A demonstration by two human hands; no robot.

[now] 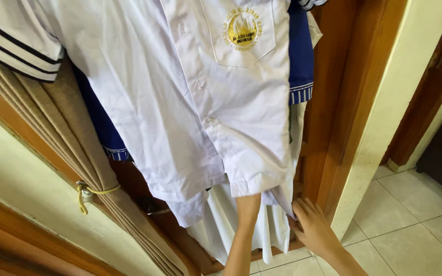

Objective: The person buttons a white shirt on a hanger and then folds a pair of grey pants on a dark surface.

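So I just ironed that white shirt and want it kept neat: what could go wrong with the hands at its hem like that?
The right hand pinches the hem of the white shirt, so a tug could crease it or pull it off whatever it hangs from. The left hand reaches up under the hem, hidden, and might snag the white garment or the blue garment behind.
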